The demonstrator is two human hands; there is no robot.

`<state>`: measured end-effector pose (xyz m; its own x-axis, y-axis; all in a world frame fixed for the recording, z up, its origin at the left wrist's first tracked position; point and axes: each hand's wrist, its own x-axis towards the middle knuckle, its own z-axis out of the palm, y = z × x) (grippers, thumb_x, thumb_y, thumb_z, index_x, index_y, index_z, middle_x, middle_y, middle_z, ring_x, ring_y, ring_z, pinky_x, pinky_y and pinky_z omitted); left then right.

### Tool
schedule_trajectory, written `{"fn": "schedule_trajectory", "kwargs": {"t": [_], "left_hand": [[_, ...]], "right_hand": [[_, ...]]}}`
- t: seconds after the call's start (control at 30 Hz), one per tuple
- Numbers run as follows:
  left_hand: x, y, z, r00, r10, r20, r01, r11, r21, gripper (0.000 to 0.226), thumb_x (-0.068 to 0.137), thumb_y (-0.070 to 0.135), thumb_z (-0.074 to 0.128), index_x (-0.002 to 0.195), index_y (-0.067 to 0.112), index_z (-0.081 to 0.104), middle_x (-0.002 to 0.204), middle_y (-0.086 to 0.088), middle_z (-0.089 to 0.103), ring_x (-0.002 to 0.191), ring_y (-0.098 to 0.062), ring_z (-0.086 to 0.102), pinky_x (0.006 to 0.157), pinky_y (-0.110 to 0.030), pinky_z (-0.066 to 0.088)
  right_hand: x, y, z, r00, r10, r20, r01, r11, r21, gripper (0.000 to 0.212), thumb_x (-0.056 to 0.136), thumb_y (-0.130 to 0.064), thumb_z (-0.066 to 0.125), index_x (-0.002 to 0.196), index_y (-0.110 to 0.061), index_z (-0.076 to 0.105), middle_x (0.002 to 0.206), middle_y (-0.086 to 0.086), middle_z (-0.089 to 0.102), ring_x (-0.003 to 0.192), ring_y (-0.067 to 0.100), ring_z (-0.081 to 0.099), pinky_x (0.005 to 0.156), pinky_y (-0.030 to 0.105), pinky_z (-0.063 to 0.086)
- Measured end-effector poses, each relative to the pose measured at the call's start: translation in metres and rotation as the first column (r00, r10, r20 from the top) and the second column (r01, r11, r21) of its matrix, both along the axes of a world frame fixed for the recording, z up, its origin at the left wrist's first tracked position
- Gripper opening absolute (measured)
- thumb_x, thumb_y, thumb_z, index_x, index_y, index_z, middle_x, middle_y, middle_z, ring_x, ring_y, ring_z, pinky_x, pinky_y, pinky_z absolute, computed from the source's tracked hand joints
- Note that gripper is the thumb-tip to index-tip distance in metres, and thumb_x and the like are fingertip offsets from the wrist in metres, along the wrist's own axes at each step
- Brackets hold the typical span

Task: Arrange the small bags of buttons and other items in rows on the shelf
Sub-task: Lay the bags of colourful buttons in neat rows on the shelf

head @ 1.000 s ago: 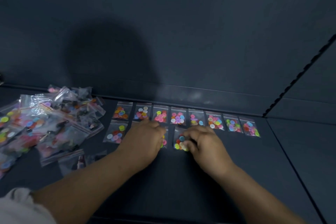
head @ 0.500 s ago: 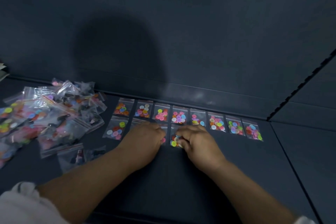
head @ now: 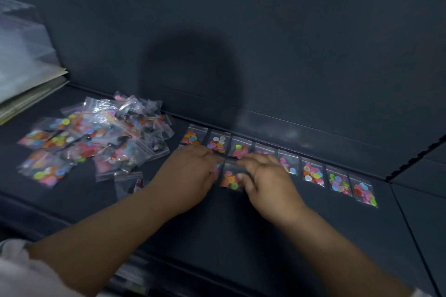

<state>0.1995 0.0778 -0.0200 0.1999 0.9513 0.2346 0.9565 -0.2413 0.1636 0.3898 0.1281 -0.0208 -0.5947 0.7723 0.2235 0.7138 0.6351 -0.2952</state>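
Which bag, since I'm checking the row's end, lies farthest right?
The bag with red, blue and green buttons ending the back row; all others lie left of it.

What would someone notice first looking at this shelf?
Bright colours against the dark shelf: a neat row of small bags runs along its back edge, right of centre. A jumbled pile of bags lies at the left. In the middle, the left hand and right hand meet at one bag in front of the row.

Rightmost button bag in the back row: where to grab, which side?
Probably pinch the rightmost bag at its flat top strip, from the right: it lies flat, buttons bulge below, a neighbouring bag crowds its left, bare shelf lies right.
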Motion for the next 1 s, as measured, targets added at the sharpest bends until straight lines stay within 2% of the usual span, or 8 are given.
{"fn": "schedule_trajectory", "kwargs": {"t": [0.17, 0.37, 0.5, 0.57, 0.63, 0.77, 0.87, 1.0], "left_hand": [[-0.055, -0.027, 0.015, 0.991, 0.119, -0.053, -0.121, 0.992, -0.035, 0.047, 0.079, 0.044, 0.039, 0.099, 0.014, 0.070, 0.098, -0.007, 0.068, 0.087, -0.028, 0.064, 0.077, -0.038, 0.055], [-0.139, -0.069, 0.023, 0.970, 0.233, -0.072, -0.237, 0.970, -0.061, 0.046, 0.080, 0.041, 0.040, 0.099, 0.012, 0.070, 0.095, -0.009, 0.070, 0.081, -0.031, 0.066, 0.073, -0.037, 0.055], [-0.189, -0.099, 0.025, 0.929, 0.370, 0.023, -0.369, 0.928, -0.048, 0.042, 0.082, 0.041, 0.043, 0.101, 0.015, 0.069, 0.096, -0.008, 0.069, 0.087, -0.031, 0.065, 0.074, -0.036, 0.054], [-0.212, -0.111, 0.025, 0.878, 0.469, 0.090, -0.463, 0.883, -0.080, 0.035, 0.085, 0.034, 0.050, 0.110, 0.016, 0.066, 0.107, -0.009, 0.066, 0.099, -0.031, 0.062, 0.081, -0.038, 0.051], [-0.233, -0.118, 0.022, 0.843, 0.528, 0.103, -0.516, 0.848, -0.121, 0.031, 0.090, 0.028, 0.053, 0.117, 0.017, 0.062, 0.117, -0.009, 0.061, 0.107, -0.030, 0.057, 0.086, -0.039, 0.048], [-0.266, -0.120, 0.011, 0.818, 0.564, 0.112, -0.531, 0.816, -0.230, 0.032, 0.092, 0.027, 0.051, 0.122, 0.018, 0.056, 0.119, -0.009, 0.058, 0.107, -0.028, 0.056, 0.086, -0.035, 0.047], [-0.279, -0.114, 0.000, 0.829, 0.542, 0.137, -0.488, 0.821, -0.297, 0.023, 0.090, 0.027, 0.051, 0.109, 0.017, 0.059, 0.108, -0.008, 0.060, 0.097, -0.026, 0.057, 0.078, -0.032, 0.047], [-0.285, -0.102, -0.009, 0.855, 0.488, 0.172, -0.416, 0.846, -0.332, 0.016, 0.088, 0.022, 0.053, 0.099, 0.014, 0.061, 0.097, -0.008, 0.060, 0.091, -0.026, 0.058, 0.067, -0.028, 0.040]], "right_hand": [[-0.052, -0.014, 0.011, 0.997, 0.075, 0.035, -0.075, 0.997, -0.011, 0.038, 0.088, -0.033, 0.054, 0.123, -0.019, 0.059, 0.131, 0.000, 0.055, 0.120, 0.024, 0.046, 0.103, 0.034, 0.037], [-0.138, -0.044, 0.023, 0.984, 0.179, 0.000, -0.178, 0.983, -0.042, 0.044, 0.083, -0.036, 0.049, 0.118, -0.014, 0.062, 0.121, 0.005, 0.060, 0.111, 0.029, 0.053, 0.097, 0.029, 0.036], [-0.197, -0.065, 0.029, 0.966, 0.259, -0.020, -0.260, 0.962, -0.084, 0.039, 0.086, -0.035, 0.049, 0.117, -0.014, 0.061, 0.117, 0.006, 0.061, 0.110, 0.027, 0.052, 0.096, 0.033, 0.039], [-0.221, -0.074, 0.029, 0.960, 0.276, -0.039, -0.279, 0.951, -0.134, 0.032, 0.091, -0.033, 0.051, 0.114, -0.014, 0.061, 0.113, 0.005, 0.060, 0.107, 0.024, 0.051, 0.094, 0.035, 0.041], [-0.241, -0.081, 0.027, 0.963, 0.264, -0.046, -0.268, 0.940, -0.209, 0.029, 0.093, -0.033, 0.052, 0.114, -0.014, 0.059, 0.111, 0.004, 0.057, 0.104, 0.021, 0.051, 0.091, 0.034, 0.042], [-0.275, -0.089, 0.021, 0.982, 0.191, -0.005, -0.185, 0.942, -0.281, 0.028, 0.093, -0.036, 0.052, 0.111, -0.016, 0.058, 0.106, 0.002, 0.054, 0.101, 0.020, 0.052, 0.078, 0.025, 0.037], [-0.296, -0.092, 0.017, 0.994, 0.105, 0.017, -0.093, 0.936, -0.340, 0.032, 0.092, -0.039, 0.052, 0.116, -0.019, 0.058, 0.117, 0.003, 0.056, 0.108, 0.021, 0.053, 0.078, 0.023, 0.033], [-0.314, -0.096, 0.008, 0.997, 0.005, 0.082, 0.024, 0.939, -0.343, 0.034, 0.090, -0.043, 0.055, 0.117, -0.020, 0.057, 0.119, 0.005, 0.057, 0.105, 0.021, 0.055, 0.075, 0.024, 0.036]]}}
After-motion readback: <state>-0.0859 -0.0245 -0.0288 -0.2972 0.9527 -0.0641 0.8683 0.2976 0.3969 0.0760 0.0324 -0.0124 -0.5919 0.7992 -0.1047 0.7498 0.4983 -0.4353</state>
